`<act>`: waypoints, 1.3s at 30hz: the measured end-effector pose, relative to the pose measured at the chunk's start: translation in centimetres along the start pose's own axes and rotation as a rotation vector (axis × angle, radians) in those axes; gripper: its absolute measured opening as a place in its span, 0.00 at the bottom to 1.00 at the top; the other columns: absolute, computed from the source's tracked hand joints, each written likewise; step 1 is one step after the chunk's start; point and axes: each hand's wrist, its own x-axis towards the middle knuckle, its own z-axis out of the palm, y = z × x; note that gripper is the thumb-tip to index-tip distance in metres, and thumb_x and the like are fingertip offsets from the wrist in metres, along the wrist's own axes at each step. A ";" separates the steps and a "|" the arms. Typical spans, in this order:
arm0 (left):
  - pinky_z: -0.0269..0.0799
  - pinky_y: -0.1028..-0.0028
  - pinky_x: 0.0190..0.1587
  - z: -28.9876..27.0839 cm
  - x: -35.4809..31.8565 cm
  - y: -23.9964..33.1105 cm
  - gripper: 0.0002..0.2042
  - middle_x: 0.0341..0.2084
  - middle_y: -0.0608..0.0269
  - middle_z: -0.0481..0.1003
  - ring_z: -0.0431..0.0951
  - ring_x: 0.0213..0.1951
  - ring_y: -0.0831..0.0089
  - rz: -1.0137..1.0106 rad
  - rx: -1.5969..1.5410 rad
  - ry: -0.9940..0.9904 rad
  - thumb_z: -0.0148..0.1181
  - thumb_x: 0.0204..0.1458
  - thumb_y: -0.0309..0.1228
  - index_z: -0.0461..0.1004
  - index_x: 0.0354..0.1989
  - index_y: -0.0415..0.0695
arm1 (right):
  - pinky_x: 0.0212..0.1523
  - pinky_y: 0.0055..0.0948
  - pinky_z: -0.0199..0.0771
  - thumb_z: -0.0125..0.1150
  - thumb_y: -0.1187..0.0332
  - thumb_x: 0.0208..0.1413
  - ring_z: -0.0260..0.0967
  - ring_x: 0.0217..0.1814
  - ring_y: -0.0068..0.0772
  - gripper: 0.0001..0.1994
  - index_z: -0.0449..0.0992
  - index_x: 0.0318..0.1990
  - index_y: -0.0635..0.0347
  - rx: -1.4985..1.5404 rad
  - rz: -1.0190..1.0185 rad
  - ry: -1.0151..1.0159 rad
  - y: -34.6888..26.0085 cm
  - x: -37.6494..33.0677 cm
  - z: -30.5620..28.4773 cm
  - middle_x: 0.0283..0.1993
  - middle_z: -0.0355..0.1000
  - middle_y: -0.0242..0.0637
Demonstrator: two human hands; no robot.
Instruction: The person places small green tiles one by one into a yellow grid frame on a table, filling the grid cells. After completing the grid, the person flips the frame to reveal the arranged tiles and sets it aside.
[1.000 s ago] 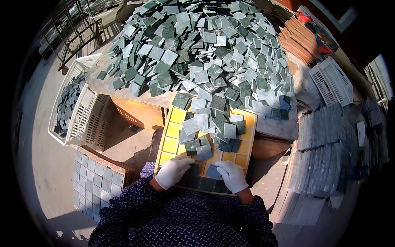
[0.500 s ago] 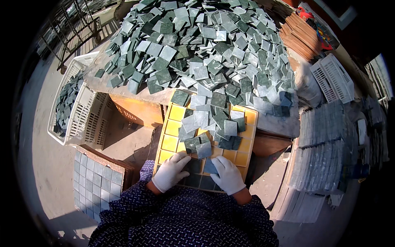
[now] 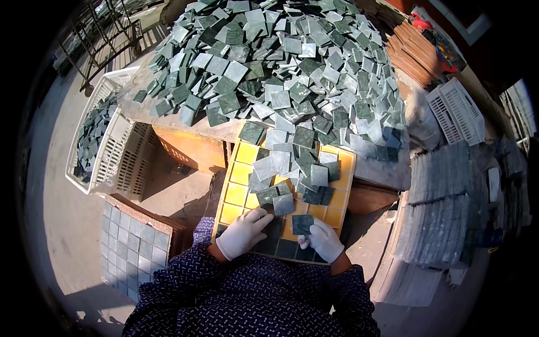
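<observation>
My right hand (image 3: 324,240) pinches a dark green tile (image 3: 302,224), my left hand (image 3: 242,233) lies flat and empty beside it on the yellow grid tray (image 3: 233,194), so I'd drop it square into the bare cell just ahead.

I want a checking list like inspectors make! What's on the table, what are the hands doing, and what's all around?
Surface: a table buried under a heap of green tiles.
Job's things: a yellow grid tray with its near rows filled with dark tiles and loose tiles lying over its far part; one dark tile at the right hand.
Clutter: white crate with some tiles at left; sheet of pale tiles low left.
Grippers: left hand, gloved, rests on the tray; right hand, gloved, holds the dark tile.
Cables: nothing seen.
Surroundings: stacked pale tile sheets and another white crate at right.
</observation>
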 end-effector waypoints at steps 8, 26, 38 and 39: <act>0.68 0.63 0.53 -0.4 -0.1 0.2 0.26 0.51 0.53 0.66 0.70 0.52 0.53 0.002 -0.061 0.007 0.65 0.44 0.28 0.68 0.55 0.40 | 0.39 0.34 0.74 0.50 0.71 0.60 0.73 0.37 0.40 0.14 0.72 0.52 0.57 -0.900 -0.375 0.187 -1.6 0.1 1.8 0.40 0.73 0.42; 0.69 0.63 0.50 -0.2 1.2 0.4 0.25 0.46 0.59 0.68 0.70 0.48 0.57 0.030 0.121 -0.012 0.67 0.41 0.33 0.71 0.51 0.46 | 0.46 0.37 0.74 0.71 0.58 0.41 0.70 0.48 0.44 0.29 0.69 0.52 0.55 -1.585 -0.453 0.361 -1.0 -2.0 0.0 0.49 0.67 0.40; 0.67 0.65 0.48 2.0 4.5 4.8 0.20 0.46 0.61 0.68 0.69 0.46 0.63 0.217 0.339 0.171 0.60 0.44 0.29 0.70 0.48 0.42 | 0.40 0.38 0.73 0.60 0.67 0.53 0.72 0.39 0.48 0.12 0.74 0.45 0.56 -1.187 -0.448 0.340 -2.2 -2.3 -2.2 0.35 0.72 0.44; 0.67 0.65 0.48 2.6 4.8 4.4 0.20 0.47 0.61 0.67 0.69 0.47 0.64 0.181 0.363 0.137 0.60 0.43 0.29 0.70 0.48 0.42 | 0.40 0.38 0.73 0.60 0.67 0.53 0.72 0.39 0.48 0.12 0.74 0.45 0.56 -1.168 -0.453 0.322 -2.3 -2.0 -2.8 0.35 0.72 0.44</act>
